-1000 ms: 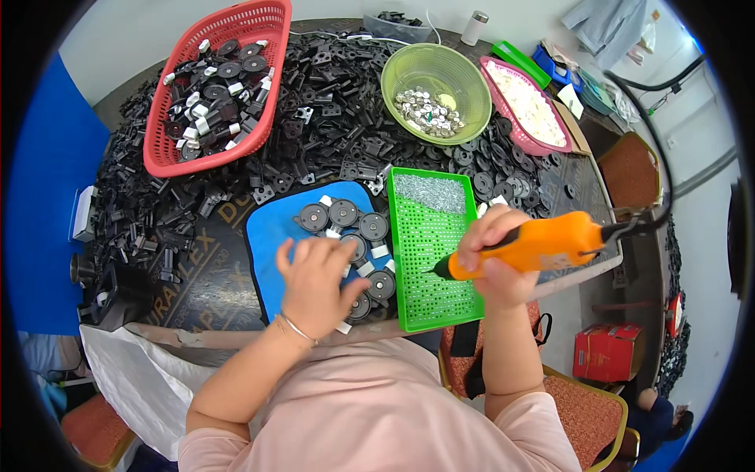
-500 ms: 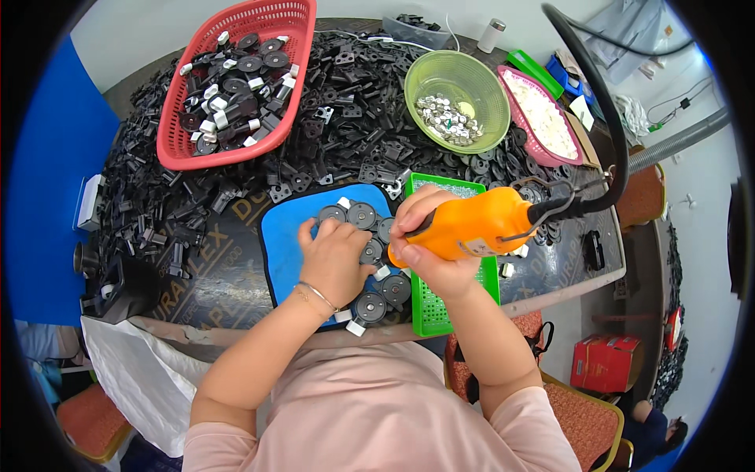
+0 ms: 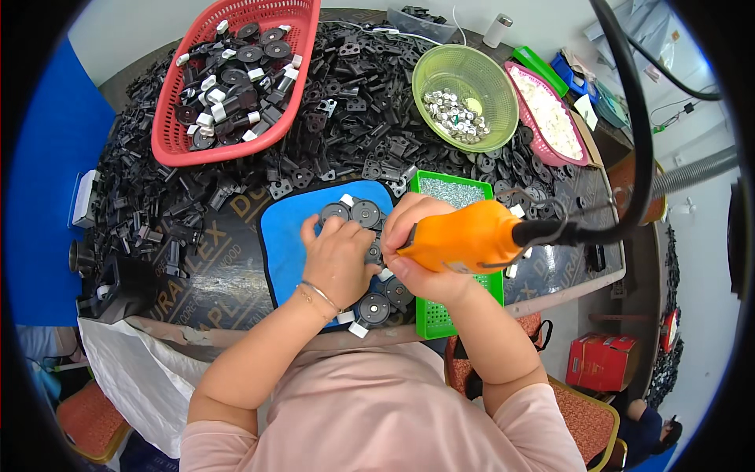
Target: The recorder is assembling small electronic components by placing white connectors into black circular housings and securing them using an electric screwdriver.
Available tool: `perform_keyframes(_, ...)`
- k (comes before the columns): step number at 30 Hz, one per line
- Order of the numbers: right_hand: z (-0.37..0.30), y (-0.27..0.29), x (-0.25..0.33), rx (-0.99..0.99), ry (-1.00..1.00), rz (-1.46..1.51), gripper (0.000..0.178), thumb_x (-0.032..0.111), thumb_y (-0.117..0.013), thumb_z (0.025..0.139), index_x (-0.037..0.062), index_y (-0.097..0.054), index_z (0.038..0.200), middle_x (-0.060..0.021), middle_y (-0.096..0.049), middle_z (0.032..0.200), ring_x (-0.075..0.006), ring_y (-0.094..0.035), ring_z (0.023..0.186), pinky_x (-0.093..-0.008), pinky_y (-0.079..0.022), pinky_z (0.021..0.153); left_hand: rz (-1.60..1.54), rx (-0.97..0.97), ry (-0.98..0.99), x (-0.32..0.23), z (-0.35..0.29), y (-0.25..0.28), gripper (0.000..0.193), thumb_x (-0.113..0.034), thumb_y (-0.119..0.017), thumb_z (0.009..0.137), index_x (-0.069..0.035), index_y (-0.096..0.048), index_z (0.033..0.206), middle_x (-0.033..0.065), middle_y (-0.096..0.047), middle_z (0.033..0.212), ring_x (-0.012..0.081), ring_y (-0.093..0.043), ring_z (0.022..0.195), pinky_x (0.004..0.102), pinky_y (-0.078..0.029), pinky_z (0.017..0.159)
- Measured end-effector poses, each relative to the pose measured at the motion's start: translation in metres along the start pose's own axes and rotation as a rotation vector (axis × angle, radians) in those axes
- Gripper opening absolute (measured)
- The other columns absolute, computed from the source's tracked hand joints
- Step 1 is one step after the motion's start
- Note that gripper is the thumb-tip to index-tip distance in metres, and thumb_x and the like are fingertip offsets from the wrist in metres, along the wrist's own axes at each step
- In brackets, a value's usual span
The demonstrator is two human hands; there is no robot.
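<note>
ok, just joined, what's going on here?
A person is working over a blue mat with both hands. The right hand grips an orange power tool, its tip hidden from view. The left hand is over black wheel parts on the mat; its exact hold is unclear. The green tray beside the mat has small silvery pieces at its far end. Beyond the mat, a red basket holds more black-and-white parts.
</note>
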State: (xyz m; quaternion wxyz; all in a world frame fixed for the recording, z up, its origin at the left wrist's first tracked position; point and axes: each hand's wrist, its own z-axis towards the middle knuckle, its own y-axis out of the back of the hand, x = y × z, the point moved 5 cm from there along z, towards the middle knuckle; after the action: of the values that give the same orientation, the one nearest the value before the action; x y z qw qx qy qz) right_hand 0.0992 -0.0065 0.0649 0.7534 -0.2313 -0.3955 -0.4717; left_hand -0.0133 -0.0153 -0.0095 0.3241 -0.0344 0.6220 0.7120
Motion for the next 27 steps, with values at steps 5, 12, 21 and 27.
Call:
perform_keyframes(5, 0.002, 0.005, 0.002, -0.080, -0.048, -0.019, 0.024, -0.005, -0.064, 0.068, 0.0021, -0.053, 0.087, -0.0098, -0.054, 0.084, -0.0149, -0.055, 0.071, -0.0257, -0.048, 0.065, 0.002, 0.007, -0.006, -0.001, 0.002, 0.000, 0.031, -0.018, -0.079, 0.059, -0.012, -0.064, 0.086, 0.0006, -0.059, 0.087, 0.0208, -0.052, 0.097, 0.0508, -0.025, 0.097)
perform_keyframes(12, 0.006, 0.020, 0.027, -0.137, 0.032, 0.214, 0.026, 0.009, -0.070, 0.074, 0.0000, -0.052, 0.090, -0.0127, -0.052, 0.085, -0.0166, -0.057, 0.064, -0.0283, -0.051, 0.061, -0.019, 0.012, 0.007, -0.001, -0.001, 0.004, 0.038, -0.020, -0.080, 0.059, -0.013, -0.066, 0.093, 0.0003, -0.059, 0.091, 0.0202, -0.051, 0.099, 0.0509, -0.024, 0.098)
perform_keyframes(21, -0.001, 0.024, 0.028, -0.221, 0.030, 0.217, 0.025, 0.007, -0.065, 0.075, 0.0003, -0.050, 0.094, -0.0133, -0.051, 0.088, -0.0162, -0.055, 0.063, -0.0293, -0.050, 0.061, -0.062, -0.156, -0.153, -0.019, -0.015, 0.022, 0.019, -0.020, -0.076, 0.065, -0.015, -0.067, 0.081, -0.0033, -0.058, 0.085, 0.0173, -0.052, 0.094, 0.0518, -0.021, 0.098)
perform_keyframes(27, 0.003, 0.022, 0.041, -0.241, 0.089, 0.252, 0.026, 0.008, -0.065, 0.076, 0.0009, -0.050, 0.095, -0.0129, -0.050, 0.089, -0.0163, -0.055, 0.063, -0.0302, -0.050, 0.061, -0.120, -0.204, -0.116, -0.005, -0.022, 0.018, 0.013, -0.021, -0.074, 0.069, -0.015, -0.066, 0.076, -0.0031, -0.059, 0.083, 0.0177, -0.053, 0.089, 0.0493, -0.022, 0.096)
